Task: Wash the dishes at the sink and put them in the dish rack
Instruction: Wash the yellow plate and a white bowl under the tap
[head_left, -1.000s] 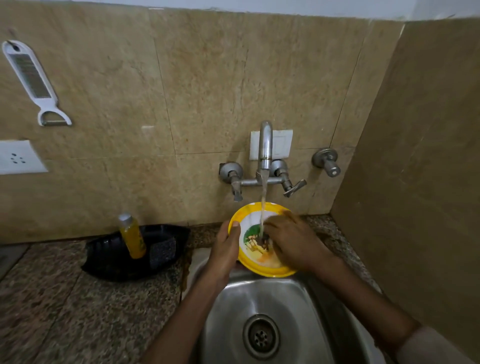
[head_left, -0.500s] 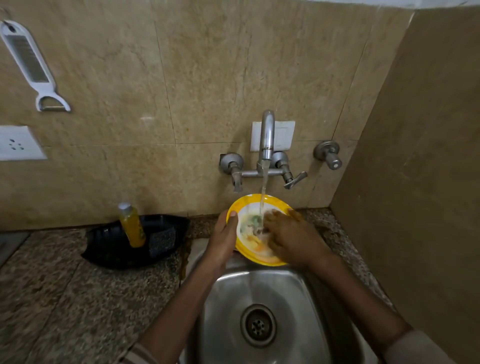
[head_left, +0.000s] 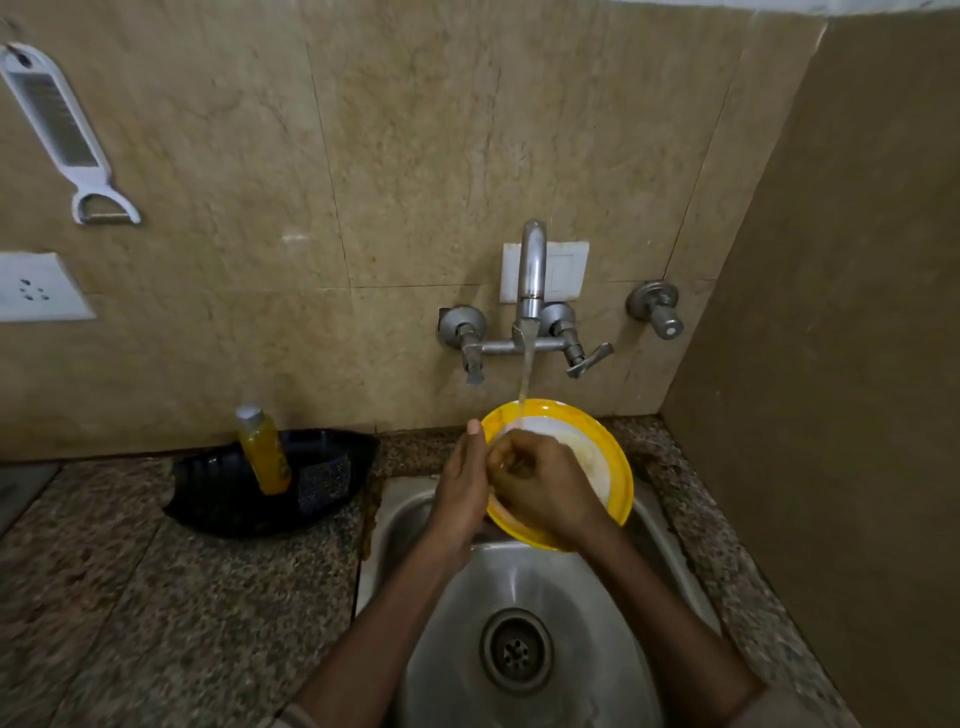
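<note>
Behind both grips, I see the tiled wall (head_left: 415, 156) fill the upper frame. A side wall (head_left: 831, 364) closes in near the right grip's side, leaving only a narrow strip of stone between it and the sink edge. Left of the grips, the speckled tabletop (head_left: 156, 597) runs out to the frame's edge, the widest room I have. Below the grips, the steel sink (head_left: 587, 597) drops to its drain (head_left: 516, 650).

Well left of the left grip, a black tray (head_left: 218, 488) sits against the wall with its near edge on the tabletop.

The plate (head_left: 608, 447), yellow-rimmed with a white face, is held tilted above the sink's back edge. The left grip (head_left: 460, 493) clasps its left rim, thumb up over the edge and fingers hidden behind. The right grip (head_left: 540, 488) lies on the plate's face with knuckles bent. I cannot tell whether anything is pinched under it.

Above the grips, the tap (head_left: 531, 270) pours a thin stream (head_left: 524, 374) onto the plate's far rim.

High on the wall, far left of the grips, hangs a white peeler (head_left: 57, 130), with a socket (head_left: 36, 288) below it. In the tray stand a yellow bottle (head_left: 264, 452), leaning, and just beside it a dark scrub pad (head_left: 324, 480).
</note>
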